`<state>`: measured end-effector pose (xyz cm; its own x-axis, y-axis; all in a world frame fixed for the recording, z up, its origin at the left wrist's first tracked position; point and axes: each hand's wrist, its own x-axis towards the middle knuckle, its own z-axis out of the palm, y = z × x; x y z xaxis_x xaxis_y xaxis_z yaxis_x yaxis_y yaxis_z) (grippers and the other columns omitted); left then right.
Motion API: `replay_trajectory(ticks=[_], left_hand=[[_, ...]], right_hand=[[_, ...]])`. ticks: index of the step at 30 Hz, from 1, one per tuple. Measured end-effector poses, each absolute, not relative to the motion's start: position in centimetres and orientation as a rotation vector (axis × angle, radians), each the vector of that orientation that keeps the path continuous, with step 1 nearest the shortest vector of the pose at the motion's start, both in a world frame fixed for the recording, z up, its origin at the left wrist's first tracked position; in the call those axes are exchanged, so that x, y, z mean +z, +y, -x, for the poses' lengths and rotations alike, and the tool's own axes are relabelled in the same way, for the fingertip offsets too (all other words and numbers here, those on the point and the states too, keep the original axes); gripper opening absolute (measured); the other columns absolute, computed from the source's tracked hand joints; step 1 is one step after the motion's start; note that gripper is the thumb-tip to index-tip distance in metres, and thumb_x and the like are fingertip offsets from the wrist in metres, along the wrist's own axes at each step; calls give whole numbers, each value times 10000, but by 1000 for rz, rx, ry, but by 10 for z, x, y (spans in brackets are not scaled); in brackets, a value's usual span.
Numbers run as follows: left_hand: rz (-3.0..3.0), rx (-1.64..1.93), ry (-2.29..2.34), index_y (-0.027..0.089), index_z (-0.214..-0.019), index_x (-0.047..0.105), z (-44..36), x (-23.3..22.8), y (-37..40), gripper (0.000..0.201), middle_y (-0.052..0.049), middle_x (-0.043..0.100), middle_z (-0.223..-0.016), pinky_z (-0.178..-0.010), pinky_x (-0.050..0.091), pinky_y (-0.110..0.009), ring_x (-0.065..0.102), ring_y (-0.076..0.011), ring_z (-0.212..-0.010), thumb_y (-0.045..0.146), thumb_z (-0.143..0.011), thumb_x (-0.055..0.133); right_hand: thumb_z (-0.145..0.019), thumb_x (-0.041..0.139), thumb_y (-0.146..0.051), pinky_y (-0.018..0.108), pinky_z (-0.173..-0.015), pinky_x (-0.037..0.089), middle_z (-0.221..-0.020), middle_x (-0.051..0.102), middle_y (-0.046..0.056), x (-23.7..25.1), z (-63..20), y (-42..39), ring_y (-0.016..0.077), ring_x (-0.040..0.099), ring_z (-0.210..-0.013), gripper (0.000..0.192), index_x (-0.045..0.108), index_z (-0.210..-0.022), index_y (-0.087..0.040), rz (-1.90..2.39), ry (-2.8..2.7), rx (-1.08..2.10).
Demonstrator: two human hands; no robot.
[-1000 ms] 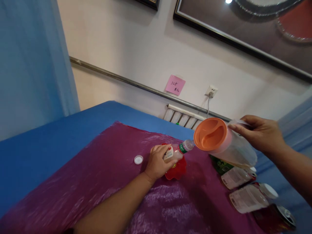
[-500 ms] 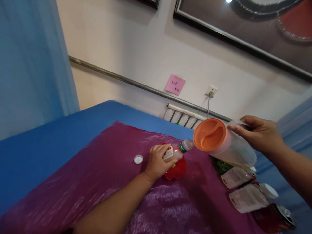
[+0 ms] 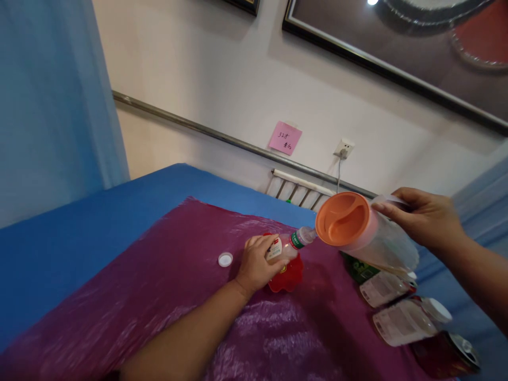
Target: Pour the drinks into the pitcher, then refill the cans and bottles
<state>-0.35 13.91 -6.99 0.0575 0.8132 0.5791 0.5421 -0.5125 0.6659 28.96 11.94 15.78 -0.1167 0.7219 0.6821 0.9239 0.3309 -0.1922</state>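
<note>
My left hand [image 3: 257,264] is wrapped round a clear bottle [image 3: 289,247] with a green and red neck band and a pale label. The bottle's open mouth points up and right, over a red scalloped dish [image 3: 291,278]. My right hand [image 3: 431,217] grips the handle of a clear pitcher [image 3: 391,246] with an orange lid [image 3: 343,218]. The pitcher is tipped left, its lid edge at the bottle's mouth. Between lid and mouth, a thin stream of liquid seems to show, but it is hard to make out. A white cap [image 3: 225,259] lies left of the dish.
Several containers stand at the right: a green package [image 3: 359,270], white-labelled bottles [image 3: 408,321] and a dark red can [image 3: 446,354]. Purple plastic sheeting [image 3: 159,264] covers part of the blue surface [image 3: 154,185]. Behind are a wall, a metal rail and a plugged socket [image 3: 344,148].
The pitcher has shifted very slightly to the right. My left hand and the bottle stay in the same place.
</note>
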Motion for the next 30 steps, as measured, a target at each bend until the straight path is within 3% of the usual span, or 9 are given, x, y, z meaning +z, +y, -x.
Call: replay_trajectory(ticks=[13,19,26,30], left_hand=[[-2074,1438,1357,251,-1234,663,3,-70,140,559,-61,734,-1190,-1016,450,-474,623,-286,-1109,389,-731,864],[-2066,1431,1349,253,-1231,660,3,-69,139,575,-63,731,-1193,-1016,451,-480,621,-290,-1116,354,-710,881],[-2068,1421,1346,263,-1233,663,3,-67,138,569,-56,733,-1183,-1017,450,-479,624,-289,-1104,360,-714,876],[-2066,1422,1351,242,-1229,667,3,-68,138,560,-65,734,-1176,-1010,454,-470,623,-289,-1104,375,-724,869]], right_hand=[[-813,607,-713,314,-446,296,-521,397,3,159,-294,121,157,364,-498,507,554,-585,-263,1459,-1939,-399],[-709,653,-761,303,-438,286,-504,408,-7,162,-291,121,146,356,-488,547,551,-556,-245,1482,-1864,-374],[-784,630,-732,326,-475,289,-540,417,10,161,-291,119,168,360,-522,515,544,-588,-263,1458,-1922,-343],[-747,651,-731,318,-468,293,-521,408,4,163,-289,119,162,368,-515,522,550,-573,-250,1472,-1888,-365]])
